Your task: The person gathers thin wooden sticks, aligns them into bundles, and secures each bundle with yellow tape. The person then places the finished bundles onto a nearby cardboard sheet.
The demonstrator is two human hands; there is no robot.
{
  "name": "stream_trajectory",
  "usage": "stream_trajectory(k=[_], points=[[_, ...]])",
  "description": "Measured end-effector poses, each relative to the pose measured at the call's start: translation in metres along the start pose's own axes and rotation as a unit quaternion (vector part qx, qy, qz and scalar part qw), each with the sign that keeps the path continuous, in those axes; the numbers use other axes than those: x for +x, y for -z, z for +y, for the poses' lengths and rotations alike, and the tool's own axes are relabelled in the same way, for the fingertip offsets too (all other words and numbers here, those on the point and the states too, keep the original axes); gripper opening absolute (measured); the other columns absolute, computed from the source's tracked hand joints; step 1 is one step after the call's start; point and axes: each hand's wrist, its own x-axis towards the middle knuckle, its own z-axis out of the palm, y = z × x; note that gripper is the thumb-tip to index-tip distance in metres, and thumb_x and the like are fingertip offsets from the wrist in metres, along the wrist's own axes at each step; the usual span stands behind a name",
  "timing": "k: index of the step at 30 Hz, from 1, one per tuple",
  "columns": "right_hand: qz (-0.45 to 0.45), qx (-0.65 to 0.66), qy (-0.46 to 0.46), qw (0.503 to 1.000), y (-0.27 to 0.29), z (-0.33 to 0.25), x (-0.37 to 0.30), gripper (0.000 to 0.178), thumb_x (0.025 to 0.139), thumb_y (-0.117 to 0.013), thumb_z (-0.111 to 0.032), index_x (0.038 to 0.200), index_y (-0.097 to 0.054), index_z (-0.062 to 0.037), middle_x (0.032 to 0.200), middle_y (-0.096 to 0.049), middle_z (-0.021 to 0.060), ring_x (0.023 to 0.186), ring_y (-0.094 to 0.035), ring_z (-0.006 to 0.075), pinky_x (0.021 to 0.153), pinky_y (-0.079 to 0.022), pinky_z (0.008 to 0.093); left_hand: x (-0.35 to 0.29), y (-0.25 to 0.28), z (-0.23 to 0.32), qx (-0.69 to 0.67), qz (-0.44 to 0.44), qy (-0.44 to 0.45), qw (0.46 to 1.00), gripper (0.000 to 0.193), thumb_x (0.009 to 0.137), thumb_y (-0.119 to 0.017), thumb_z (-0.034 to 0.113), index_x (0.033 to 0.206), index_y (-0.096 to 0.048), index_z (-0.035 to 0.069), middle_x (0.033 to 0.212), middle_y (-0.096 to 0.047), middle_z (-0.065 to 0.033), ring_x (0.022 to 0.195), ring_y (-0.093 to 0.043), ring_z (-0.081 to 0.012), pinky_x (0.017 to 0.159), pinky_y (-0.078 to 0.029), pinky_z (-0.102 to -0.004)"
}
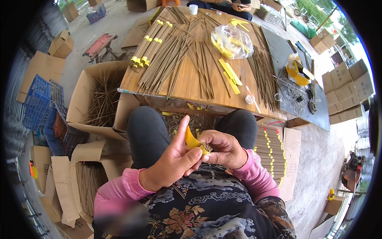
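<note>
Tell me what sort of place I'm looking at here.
Probably a small workshop: there's a wooden table spread with thin brown sticks, yellow-banded bundles at its left, and cardboard boxes stacked at the right.

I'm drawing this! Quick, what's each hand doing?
Left hand: holding the yellow strip, a finger stretched out.
Right hand: closed on the brown stick bundle.

The head camera looks down from close above the left hand [171, 163] and right hand [226, 149], toward the table [229, 103] beyond.
</note>
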Motion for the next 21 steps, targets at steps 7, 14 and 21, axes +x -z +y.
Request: stream_trajectory(k=[7, 14, 21], points=[[-0.042, -0.067, 0.043, 0.996, 0.006, -0.006, 0.003, 0.023, 0.077, -0.065, -0.011, 0.095, -0.058, 0.0003, 0.086, -0.056, 0.0086, 0.080, -0.055, 0.0198, 0.074, -0.042, 0.0303, -0.004, -0.002, 0.004, -0.028, -0.024, 0.050, 0.998, 0.076, 0.090, -0.048, 0.021, 0.138, 0.010, 0.014, 0.071, -0.050, -0.0047, 0.055, -0.044, -0.0083, 0.049, -0.037, -0.0186], [-0.033, -0.149, 0.101, 0.983, 0.007, -0.013, 0.008, 0.015, 0.076, -0.063, -0.011, 0.087, -0.061, -0.0011, 0.083, -0.060, 0.0094, 0.076, -0.055, 0.0229, 0.071, -0.042, 0.0326, -0.003, 0.000, 0.003, -0.048, -0.063, 0.070, 0.994, 0.076, 0.090, -0.049, 0.018, 0.138, 0.010, 0.014, 0.075, -0.050, -0.0041, 0.058, -0.043, -0.0054, 0.049, -0.037, -0.0171], [-0.051, -0.165, 0.133, 0.976, 0.009, -0.018, 0.011, 0.013, 0.075, -0.062, -0.008, 0.085, -0.061, -0.0011, 0.082, -0.059, 0.0099, 0.077, -0.055, 0.0239, 0.072, -0.043, 0.0338, -0.004, 0.004, -0.003, -0.070, -0.092, 0.062, 0.991, 0.074, 0.091, -0.046, 0.013, 0.138, 0.012, 0.016, 0.079, -0.050, -0.0057, 0.065, -0.045, -0.0079, 0.055, -0.039, -0.0188]])
